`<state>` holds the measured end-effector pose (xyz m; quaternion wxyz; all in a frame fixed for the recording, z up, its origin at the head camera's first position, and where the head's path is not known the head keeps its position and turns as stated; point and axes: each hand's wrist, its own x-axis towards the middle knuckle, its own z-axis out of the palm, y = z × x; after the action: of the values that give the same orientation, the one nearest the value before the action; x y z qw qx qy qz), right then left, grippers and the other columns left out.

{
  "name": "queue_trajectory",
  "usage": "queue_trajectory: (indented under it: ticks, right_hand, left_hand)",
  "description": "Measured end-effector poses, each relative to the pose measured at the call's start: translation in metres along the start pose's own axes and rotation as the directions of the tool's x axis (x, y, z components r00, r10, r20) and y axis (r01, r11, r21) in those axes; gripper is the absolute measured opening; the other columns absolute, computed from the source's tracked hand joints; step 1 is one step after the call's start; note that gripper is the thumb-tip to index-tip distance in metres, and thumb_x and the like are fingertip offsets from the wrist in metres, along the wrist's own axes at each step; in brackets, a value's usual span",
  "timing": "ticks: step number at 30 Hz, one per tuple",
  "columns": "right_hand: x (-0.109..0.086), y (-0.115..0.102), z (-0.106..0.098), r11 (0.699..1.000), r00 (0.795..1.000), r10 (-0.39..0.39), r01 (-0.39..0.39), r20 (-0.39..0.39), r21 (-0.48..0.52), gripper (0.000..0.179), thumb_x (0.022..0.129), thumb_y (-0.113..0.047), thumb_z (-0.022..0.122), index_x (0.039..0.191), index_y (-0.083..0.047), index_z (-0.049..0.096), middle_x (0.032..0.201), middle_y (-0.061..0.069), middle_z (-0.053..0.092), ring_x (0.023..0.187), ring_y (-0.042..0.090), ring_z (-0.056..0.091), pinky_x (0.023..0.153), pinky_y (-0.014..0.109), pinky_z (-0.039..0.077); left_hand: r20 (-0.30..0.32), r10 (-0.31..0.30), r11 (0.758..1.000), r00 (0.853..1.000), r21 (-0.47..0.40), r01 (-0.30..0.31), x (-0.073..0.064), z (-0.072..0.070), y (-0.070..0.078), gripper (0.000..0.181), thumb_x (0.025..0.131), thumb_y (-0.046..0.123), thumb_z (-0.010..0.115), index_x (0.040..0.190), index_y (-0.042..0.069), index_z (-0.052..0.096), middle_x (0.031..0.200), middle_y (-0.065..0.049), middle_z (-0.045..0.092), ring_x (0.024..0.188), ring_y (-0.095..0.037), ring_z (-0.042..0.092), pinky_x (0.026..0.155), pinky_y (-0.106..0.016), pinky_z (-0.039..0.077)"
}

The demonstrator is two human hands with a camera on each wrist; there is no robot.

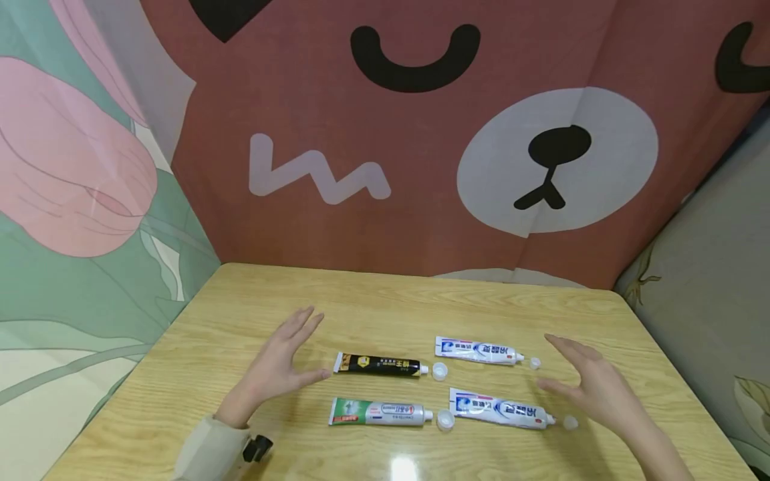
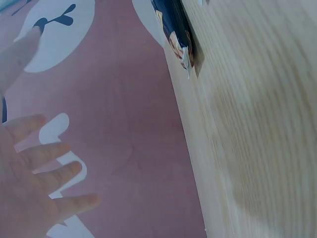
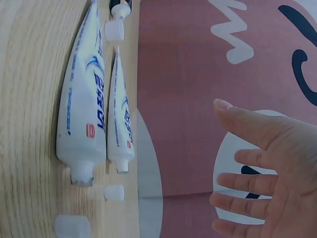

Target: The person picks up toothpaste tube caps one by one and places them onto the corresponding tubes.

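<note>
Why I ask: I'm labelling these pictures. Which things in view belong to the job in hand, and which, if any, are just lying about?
Likely the job's: black tube, green-and-silver tube, far white tube, near white tube, four white caps.

Just setting: wooden table, bear-print cloth.

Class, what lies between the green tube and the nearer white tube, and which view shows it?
A white cap lies between the green tube and the nearer white tube; the head view shows it.
</note>
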<state>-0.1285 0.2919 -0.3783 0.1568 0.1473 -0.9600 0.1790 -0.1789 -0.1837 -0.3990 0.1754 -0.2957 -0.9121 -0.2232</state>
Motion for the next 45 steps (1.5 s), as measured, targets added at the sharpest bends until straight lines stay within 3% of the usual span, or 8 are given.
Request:
queue_trajectory:
  ticks: [4,7,11,19,29,33,38,45]
  right_hand:
    - [-0.001,-0.003,0.003,0.999,1.000,-0.012,0.012,-0.006,0.048,0.060,0.068,-0.029,0.079,0.116,-0.001,0.059,0.108,0.024,0.059,0.094,0.044,0.055,0.071,0.058,0.044]
    - [-0.001,-0.005,0.004,0.998,1.000,-0.010,0.009,0.011,0.065,0.052,0.068,-0.027,0.079,0.111,-0.003,0.063,0.102,0.016,0.063,0.084,0.033,0.060,0.064,0.045,0.049]
    - [0.001,-0.008,0.007,0.997,0.999,-0.006,0.003,0.036,0.076,0.044,0.068,-0.024,0.079,0.105,-0.004,0.066,0.091,0.005,0.065,0.073,0.017,0.059,0.056,0.030,0.047]
    - [0.001,-0.010,0.017,0.985,0.999,-0.019,0.012,0.040,0.171,0.040,0.069,-0.022,0.079,0.102,-0.005,0.066,0.074,-0.010,0.061,0.065,0.000,0.051,0.053,0.022,0.043]
    - [0.001,-0.011,0.031,0.940,0.995,-0.078,0.050,0.068,0.337,0.037,0.072,-0.017,0.077,0.103,-0.002,0.064,0.072,-0.014,0.055,0.060,-0.001,0.049,0.051,0.022,0.043]
    - [0.001,-0.013,0.037,0.917,0.990,-0.126,0.089,0.069,0.389,0.038,0.073,-0.013,0.076,0.105,0.001,0.062,0.070,-0.013,0.055,0.058,-0.001,0.049,0.049,0.022,0.043]
    - [0.000,-0.014,0.043,0.878,0.984,-0.128,0.056,0.121,0.476,0.043,0.076,-0.014,0.074,0.110,0.006,0.058,0.070,-0.010,0.057,0.056,0.001,0.051,0.047,0.023,0.043]
    - [0.000,-0.016,0.053,0.824,0.979,-0.142,0.036,0.144,0.566,0.046,0.077,-0.013,0.072,0.113,0.009,0.055,0.071,-0.007,0.059,0.058,0.004,0.055,0.049,0.024,0.046]
  left_hand:
    - [-0.004,0.026,0.996,1.000,-0.081,-0.026,0.000,0.003,-0.001,0.083,0.066,0.034,0.080,0.134,0.003,0.044,0.137,-0.019,0.039,0.125,-0.038,0.035,0.095,-0.056,0.032]
    - [-0.013,0.042,0.991,0.999,-0.129,-0.044,0.000,0.005,-0.001,0.077,0.066,0.029,0.081,0.129,0.001,0.048,0.132,-0.019,0.046,0.120,-0.037,0.040,0.093,-0.053,0.036]
    - [-0.024,0.061,0.981,0.998,-0.183,-0.065,0.000,0.007,0.001,0.072,0.064,0.021,0.083,0.125,-0.001,0.052,0.125,-0.018,0.052,0.114,-0.035,0.047,0.089,-0.049,0.042]
    - [-0.003,0.026,0.969,1.000,-0.244,-0.026,0.001,0.013,0.004,0.064,0.064,0.016,0.082,0.121,0.001,0.056,0.115,-0.013,0.059,0.105,-0.031,0.054,0.083,-0.047,0.045]
    - [-0.022,0.084,0.917,0.996,-0.390,-0.086,0.004,0.025,0.001,0.059,0.063,0.011,0.082,0.116,0.000,0.059,0.096,-0.005,0.063,0.083,-0.013,0.055,0.067,-0.035,0.049]
    - [0.021,0.072,0.900,0.997,-0.433,-0.056,0.005,0.029,0.001,0.057,0.066,0.011,0.081,0.117,0.000,0.059,0.093,-0.008,0.062,0.081,-0.019,0.055,0.065,-0.035,0.048]
    - [0.075,0.045,0.886,0.996,-0.463,-0.005,0.006,0.033,0.000,0.056,0.068,0.011,0.080,0.118,0.000,0.058,0.090,-0.009,0.062,0.078,-0.027,0.055,0.064,-0.035,0.046]
    - [0.148,0.021,0.872,0.989,-0.487,0.054,0.007,0.037,0.001,0.055,0.070,0.021,0.078,0.118,0.002,0.059,0.090,-0.009,0.062,0.078,-0.024,0.055,0.064,-0.033,0.045]
